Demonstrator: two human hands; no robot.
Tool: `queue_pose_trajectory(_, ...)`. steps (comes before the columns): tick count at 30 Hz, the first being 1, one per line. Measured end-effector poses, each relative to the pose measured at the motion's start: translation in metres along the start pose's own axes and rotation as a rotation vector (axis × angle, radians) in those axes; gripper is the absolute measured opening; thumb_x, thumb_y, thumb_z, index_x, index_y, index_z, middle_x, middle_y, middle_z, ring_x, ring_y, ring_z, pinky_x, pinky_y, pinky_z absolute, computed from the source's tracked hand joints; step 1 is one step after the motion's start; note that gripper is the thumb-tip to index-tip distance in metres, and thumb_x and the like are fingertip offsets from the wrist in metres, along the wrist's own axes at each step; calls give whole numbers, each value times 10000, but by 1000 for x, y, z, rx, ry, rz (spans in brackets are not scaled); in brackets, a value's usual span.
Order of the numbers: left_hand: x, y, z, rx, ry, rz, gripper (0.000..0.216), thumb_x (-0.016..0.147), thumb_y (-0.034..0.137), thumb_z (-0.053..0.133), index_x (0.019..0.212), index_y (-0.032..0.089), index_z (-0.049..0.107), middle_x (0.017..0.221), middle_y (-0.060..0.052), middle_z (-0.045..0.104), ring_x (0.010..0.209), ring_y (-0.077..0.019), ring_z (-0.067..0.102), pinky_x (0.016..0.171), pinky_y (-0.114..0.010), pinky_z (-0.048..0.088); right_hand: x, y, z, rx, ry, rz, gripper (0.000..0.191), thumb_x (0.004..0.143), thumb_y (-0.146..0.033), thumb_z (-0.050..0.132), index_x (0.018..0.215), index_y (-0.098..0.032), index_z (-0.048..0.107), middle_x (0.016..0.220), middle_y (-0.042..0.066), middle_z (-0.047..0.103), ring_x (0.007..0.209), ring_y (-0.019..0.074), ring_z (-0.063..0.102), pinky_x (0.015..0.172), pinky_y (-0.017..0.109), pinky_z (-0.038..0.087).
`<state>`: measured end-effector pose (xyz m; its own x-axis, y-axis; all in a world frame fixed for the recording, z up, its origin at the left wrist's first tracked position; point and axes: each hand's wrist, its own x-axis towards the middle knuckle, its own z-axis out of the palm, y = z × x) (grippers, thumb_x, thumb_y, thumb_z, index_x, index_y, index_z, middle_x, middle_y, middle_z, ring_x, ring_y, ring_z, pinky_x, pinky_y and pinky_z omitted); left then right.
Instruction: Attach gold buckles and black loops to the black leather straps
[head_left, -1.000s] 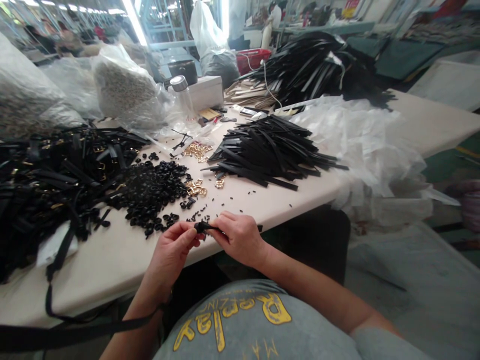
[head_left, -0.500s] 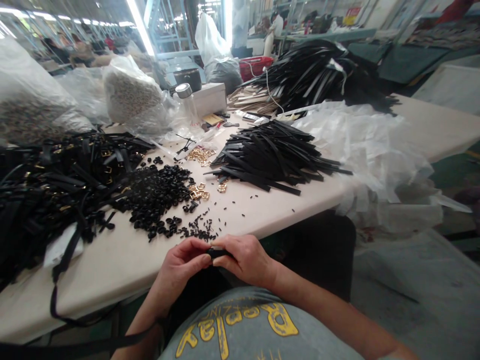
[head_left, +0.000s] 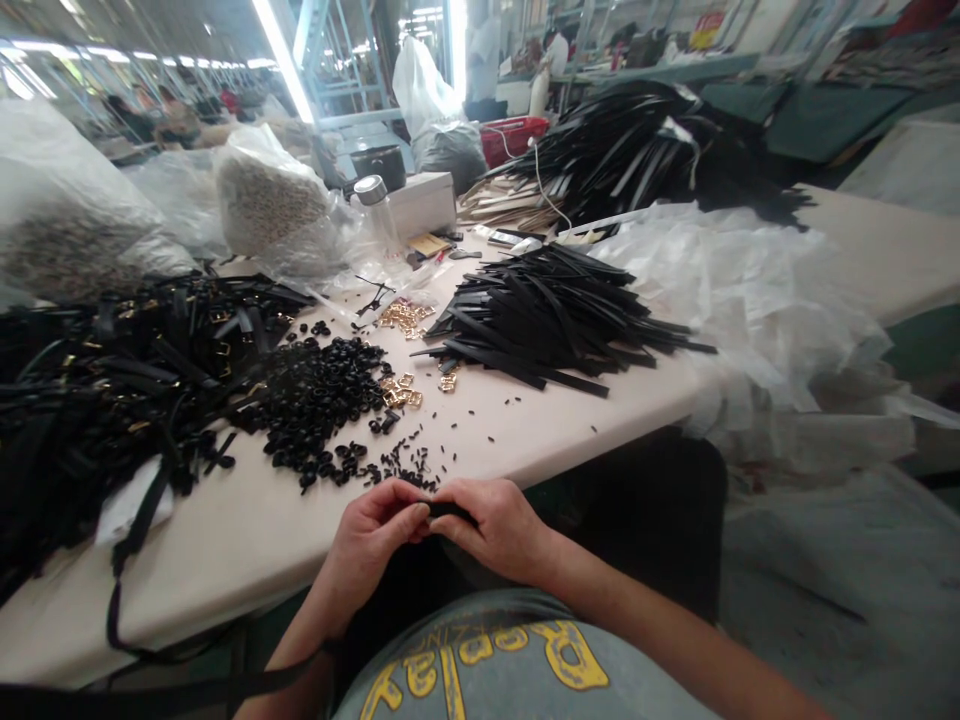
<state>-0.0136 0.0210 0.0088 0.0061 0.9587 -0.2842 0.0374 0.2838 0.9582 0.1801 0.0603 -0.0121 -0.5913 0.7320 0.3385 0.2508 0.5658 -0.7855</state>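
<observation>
At the table's front edge, my left hand (head_left: pixel 382 522) and my right hand (head_left: pixel 491 525) meet fingertip to fingertip. Between them they pinch a short black strap (head_left: pixel 452 511), its ends partly hidden by my fingers. Just beyond my hands lie small black pegs (head_left: pixel 405 462), scattered on the tabletop. A heap of black strap loops (head_left: pixel 319 405) is to their left. Gold buckles (head_left: pixel 403 391) lie in small groups behind the pegs. Flat black strips (head_left: pixel 540 315) form a pile to the right of the buckles.
A tangled pile of buckled black straps (head_left: pixel 150 350) covers the table's left side. Clear bags of small pieces (head_left: pixel 270 195) stand behind it. A lidded jar (head_left: pixel 379 210) and a white box (head_left: pixel 420 205) are at the back. Crumpled white plastic (head_left: pixel 757 290) hangs off the right edge.
The whole view has shifted slightly. My hands keep their grip on the strap at the table edge, with the fingertips drawn a little closer together.
</observation>
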Motion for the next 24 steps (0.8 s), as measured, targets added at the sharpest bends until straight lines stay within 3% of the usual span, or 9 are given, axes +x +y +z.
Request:
queue_pose_trajectory(4,14,4,-7,53,-20,40,237,753,393,755,771,174,666,603,1,656,576,-126,585,600,-238,478,4,3,-13,-45,-17,76,89,870,-212,577,815,-176,637,713,8,656,630,134,585,607,233,407)
queue_pose_trajectory(8,51,8,-20,192,39,132,260,769,427,722,754,175,658,615,-8,649,569,-139,578,578,-253,466,10,16,-28,56,79,216,122,841,-191,519,744,-181,593,637,-20,571,578,113,520,579,226,386)
queue_pose_trajectory(11,85,17,-30,515,153,353,241,800,431,680,823,191,696,757,-32,681,632,-156,594,616,-274,473,13,29,-34,267,170,417,163,856,-242,481,731,-184,569,556,-47,513,468,94,470,499,215,369)
queue_pose_trajectory(14,114,30,-33,954,146,535,207,842,385,634,926,221,730,954,-63,699,779,-191,630,763,-312,485,13,38,-34,391,204,496,164,851,-278,496,731,-184,558,557,-53,524,429,83,461,465,209,369)
queue_pose_trajectory(18,140,44,-30,1321,43,470,208,844,358,602,913,228,749,945,-75,688,864,-235,636,819,-328,464,12,39,-32,399,190,464,153,840,-267,521,720,-182,561,563,-52,527,437,80,477,467,205,378)
queue_pose_trajectory(24,153,52,-25,1359,29,414,194,824,330,583,770,232,741,807,-68,674,801,-233,625,796,-325,440,12,38,-32,407,197,443,142,844,-250,532,725,-179,563,568,-54,536,441,76,489,475,199,389)
